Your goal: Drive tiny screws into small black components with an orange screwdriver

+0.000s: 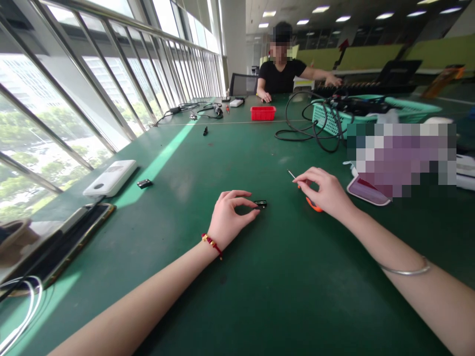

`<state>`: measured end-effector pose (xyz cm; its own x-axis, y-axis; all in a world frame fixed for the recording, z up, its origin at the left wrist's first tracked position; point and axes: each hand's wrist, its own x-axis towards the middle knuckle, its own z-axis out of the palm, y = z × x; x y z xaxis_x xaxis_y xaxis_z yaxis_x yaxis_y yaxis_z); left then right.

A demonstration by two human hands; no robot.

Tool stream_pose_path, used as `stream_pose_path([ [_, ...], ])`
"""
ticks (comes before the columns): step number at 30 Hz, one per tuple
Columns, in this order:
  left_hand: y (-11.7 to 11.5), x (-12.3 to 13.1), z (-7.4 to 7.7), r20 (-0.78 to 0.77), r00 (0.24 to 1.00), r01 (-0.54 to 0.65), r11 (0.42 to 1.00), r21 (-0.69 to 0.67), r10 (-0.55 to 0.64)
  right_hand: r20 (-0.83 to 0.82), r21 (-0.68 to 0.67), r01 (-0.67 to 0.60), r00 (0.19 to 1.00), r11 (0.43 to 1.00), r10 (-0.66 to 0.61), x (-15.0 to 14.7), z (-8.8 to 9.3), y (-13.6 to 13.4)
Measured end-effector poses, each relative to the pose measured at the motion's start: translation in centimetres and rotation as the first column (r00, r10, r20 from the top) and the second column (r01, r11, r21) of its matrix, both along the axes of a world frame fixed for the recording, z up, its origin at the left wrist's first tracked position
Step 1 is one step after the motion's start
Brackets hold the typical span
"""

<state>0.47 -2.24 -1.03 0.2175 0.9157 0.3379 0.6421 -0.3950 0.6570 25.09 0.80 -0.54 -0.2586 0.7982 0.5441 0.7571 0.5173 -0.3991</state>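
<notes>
My left hand (232, 216) rests on the green table (282, 277), its thumb and fingers pinching a small black part (261, 203) that lies on the surface. A red bead bracelet is on that wrist. My right hand (322, 190) is closed around a small screwdriver (308, 195) with an orange handle; its thin metal shaft points up and left, away from the black part. A silver bangle sits on my right forearm.
A white device (110, 178) and another small black part (144, 183) lie at left, with a phone (74, 237) near the window edge. Farther back are a red tray (262, 113), black cables (308, 123) and a teal basket (371, 111). A person in black sits across the table.
</notes>
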Motion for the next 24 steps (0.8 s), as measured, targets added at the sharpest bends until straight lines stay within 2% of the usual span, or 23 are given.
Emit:
stream_pose_path([
  [5,0.2,0.3,0.0,-0.042,0.998,0.035,0.999,-0.018,-0.036,-0.023,-0.098,0.082,0.996,0.992,-0.085,1.2,-1.3,1.4],
  [10,0.8,0.6,-0.2,-0.071,0.995,0.073,0.997,-0.012,-0.074,-0.008,-0.139,0.162,0.986,0.977,-0.165,0.7,-1.5,1.2],
  [17,0.7,0.7,0.0,-0.099,0.993,0.059,0.998,0.011,-0.057,0.038,-0.199,0.264,0.965,0.944,-0.261,0.4,-1.5,0.9],
  [20,0.5,-0.7,0.1,-0.132,0.991,0.042,0.999,0.036,-0.037,0.049,-0.212,0.270,0.963,0.939,-0.265,0.5,-1.4,0.9],
  [24,0.4,-5.1,0.4,-0.193,0.981,-0.016,0.998,0.058,0.027,0.059,-0.230,0.269,0.963,0.935,-0.262,0.5,-1.3,0.8],
])
